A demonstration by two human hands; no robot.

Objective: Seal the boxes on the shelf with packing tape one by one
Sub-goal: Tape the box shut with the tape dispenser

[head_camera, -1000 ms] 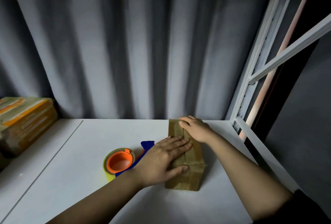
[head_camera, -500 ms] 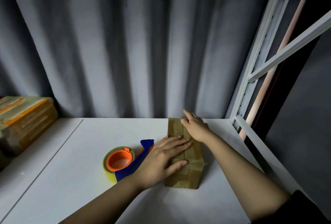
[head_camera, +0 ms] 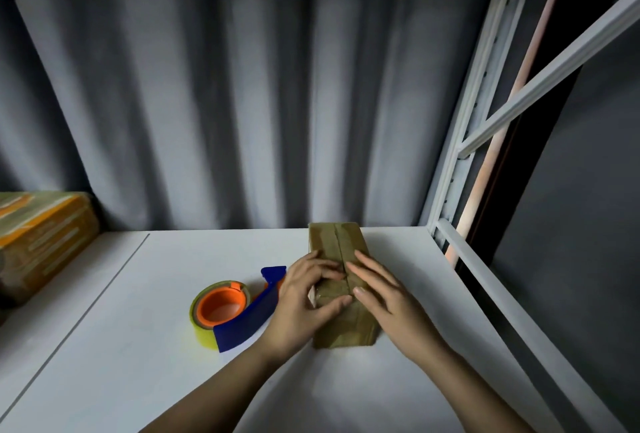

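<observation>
A: Quick status, L to R?

B: Far L, stacked boxes (head_camera: 41, 235) at the shelf's edge, w/ orange and pale strips across them. Look taped already, but they're dim and partly cut off, so can't swear to it.

A: Tape?

B: Tape dispenser (head_camera: 235, 311) lies on the white shelf (head_camera: 121, 346), just L of the hands. Orange core, yellowish roll, blue handle. Nobody's holding it.

A: And the current box?

B: Small brown box (head_camera: 341, 280) sits mid-shelf, toward the R post, long side running away from the camera. Glossy tape seems to cover the top and wrap the near end; centre seam still shows as a line through it.

A: Hands?

B: Left hand (head_camera: 304, 304) is on the box's L side, fingers bent over the top, thumb laid across the near part, so it's gripping the box. Right hand (head_camera: 384, 290) lies flat on the R half, fingers straight, pressing down, not clasping anything.

A: So where are we?

B: My read: this box is about sealed, they're just smoothing the tape down. No untaped box in view, so can't tell how many are left. Behind it all, grey curtain (head_camera: 242, 86), metal rack frame (head_camera: 460, 155) on the R.
</observation>
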